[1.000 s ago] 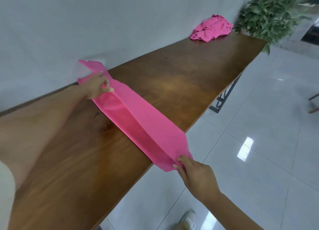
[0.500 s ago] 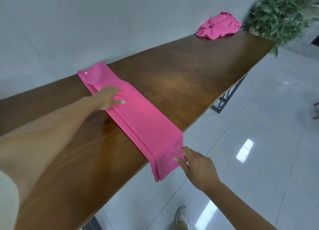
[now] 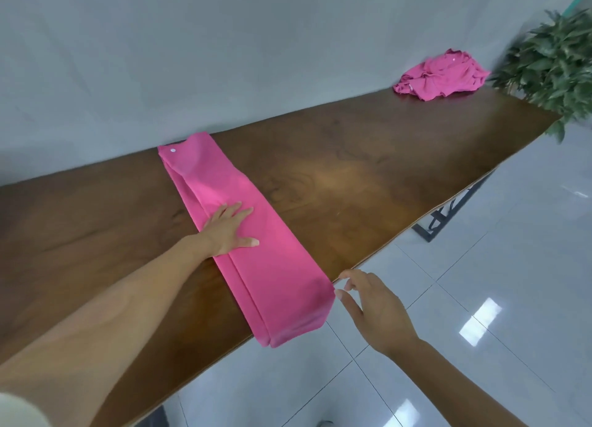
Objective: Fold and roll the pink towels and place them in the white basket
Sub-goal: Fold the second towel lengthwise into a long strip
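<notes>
The fingers point(image 3: 242, 213) of the left hand point(image 3: 229, 229) lie straight and spread, flat on top of the folded pink towel point(image 3: 272, 266), with the thumb stretched out along the cloth; they grasp nothing and only press down on it. The fingers point(image 3: 350, 300) of the right hand point(image 3: 374, 311) are loose and slightly bent, released, holding nothing. Their tips sit just beside the towel's near right corner at the tabletop edge; whether they touch the cloth cannot be told.

The towel is folded into a long narrow strip that runs across the dark wooden tabletop point(image 3: 368, 177) from the wall point(image 3: 224, 42) side to the near edge, where its end hangs a little over the edge. Layered folds show along its left side, and a small white dot point(image 3: 173, 150) marks its far corner. The left hand rests around the strip's middle, on its left half.

At the far right end of the tabletop, against the wall and well apart from the strip, lies a crumpled pile of pink towels point(image 3: 440, 76). A green leafy plant point(image 3: 557, 65) stands just beyond that end. Below the tabletop's edge spreads a glossy white tiled floor point(image 3: 480, 298), with a black table frame point(image 3: 448, 215) showing underneath.
</notes>
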### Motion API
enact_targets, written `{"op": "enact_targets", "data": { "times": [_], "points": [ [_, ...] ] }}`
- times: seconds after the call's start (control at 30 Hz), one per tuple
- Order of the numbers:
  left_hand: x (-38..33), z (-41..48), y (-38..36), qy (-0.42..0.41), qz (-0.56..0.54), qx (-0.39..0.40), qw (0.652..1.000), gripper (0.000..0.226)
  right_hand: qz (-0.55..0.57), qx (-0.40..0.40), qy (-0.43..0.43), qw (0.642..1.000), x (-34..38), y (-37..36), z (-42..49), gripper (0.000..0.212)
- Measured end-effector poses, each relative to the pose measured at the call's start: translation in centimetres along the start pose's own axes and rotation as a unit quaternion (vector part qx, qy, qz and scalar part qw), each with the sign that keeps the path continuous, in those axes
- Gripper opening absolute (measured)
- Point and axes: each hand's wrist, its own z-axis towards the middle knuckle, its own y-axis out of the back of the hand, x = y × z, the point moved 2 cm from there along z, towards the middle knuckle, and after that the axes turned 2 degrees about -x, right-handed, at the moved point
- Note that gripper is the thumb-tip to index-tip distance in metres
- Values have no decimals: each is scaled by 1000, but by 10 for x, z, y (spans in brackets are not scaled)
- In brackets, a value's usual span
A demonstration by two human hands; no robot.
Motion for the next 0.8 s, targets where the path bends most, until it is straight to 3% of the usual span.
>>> {"op": "enact_targets", "data": {
  "times": [0.6, 0.7, 0.8],
  "points": [
    [-49, -102, -53, 12, -160, -106, 981, 101, 116, 88, 196, 970, -32, 3, 79, 25],
    [-53, -115, -55, 28, -174, -168, 970, 75, 122, 93, 218, 964, -30, -1, 90, 23],
    [-53, -125, -47, 67, -173, -296, 937, 38, 121, 104, 232, 960, -22, -3, 102, 23]
  ]
}}
